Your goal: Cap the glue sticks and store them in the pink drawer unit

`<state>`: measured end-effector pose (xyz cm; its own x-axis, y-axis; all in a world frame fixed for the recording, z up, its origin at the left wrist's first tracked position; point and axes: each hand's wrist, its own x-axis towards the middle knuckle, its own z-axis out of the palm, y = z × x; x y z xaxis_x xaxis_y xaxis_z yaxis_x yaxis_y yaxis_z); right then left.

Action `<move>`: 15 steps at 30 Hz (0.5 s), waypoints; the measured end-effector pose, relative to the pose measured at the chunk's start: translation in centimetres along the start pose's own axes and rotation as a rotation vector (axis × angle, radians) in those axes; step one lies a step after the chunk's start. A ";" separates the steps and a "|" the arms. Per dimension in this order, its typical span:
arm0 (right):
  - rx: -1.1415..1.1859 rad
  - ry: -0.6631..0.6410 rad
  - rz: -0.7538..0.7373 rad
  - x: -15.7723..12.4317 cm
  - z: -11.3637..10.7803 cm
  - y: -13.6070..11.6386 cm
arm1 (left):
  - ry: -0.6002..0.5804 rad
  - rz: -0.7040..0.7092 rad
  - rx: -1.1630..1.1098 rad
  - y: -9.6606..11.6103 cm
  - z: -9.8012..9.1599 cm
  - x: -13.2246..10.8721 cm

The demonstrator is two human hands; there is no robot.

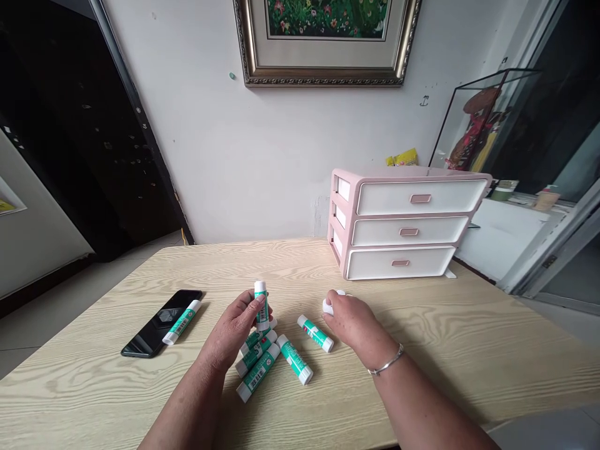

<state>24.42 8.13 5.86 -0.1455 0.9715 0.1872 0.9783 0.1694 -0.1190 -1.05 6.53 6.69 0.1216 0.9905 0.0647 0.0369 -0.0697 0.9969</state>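
Observation:
My left hand [237, 328] is closed around an upright green-and-white glue stick [261, 305], held just above the wooden table [469, 331]. My right hand [351, 322] is closed on a small white cap [327, 306] a little to the right. Between and below my hands lie several more glue sticks [262, 362] in a loose pile, with one stick [315, 333] lying apart beside my right hand. Another glue stick [181, 322] rests across a black phone [159, 324] to the left.
A pink three-drawer organizer [403, 222] stands at the table's back right with its drawers closed. A framed picture [325, 40] hangs on the wall behind. A dark doorway is at the left, and a glass case [482, 119] stands at the right.

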 end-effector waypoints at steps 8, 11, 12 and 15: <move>0.263 0.133 0.011 0.0 -0.2 -1.1 | -0.136 -0.011 0.023 0.6 0.5 -0.7; 0.758 0.171 -0.032 0.4 0.2 -1.7 | -0.221 0.031 0.074 0.3 0.6 -0.7; 0.945 0.160 -0.060 0.5 0.3 -1.9 | -0.250 0.041 0.092 0.2 0.6 -0.7; 1.346 0.138 -0.136 0.5 0.6 -2.6 | -0.299 0.042 0.148 0.0 0.9 -0.9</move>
<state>21.73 8.30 5.71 -0.1349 0.9235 0.3590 0.0460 0.3678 -0.9288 -0.23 5.54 6.60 0.4110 0.9091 0.0679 0.1662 -0.1479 0.9749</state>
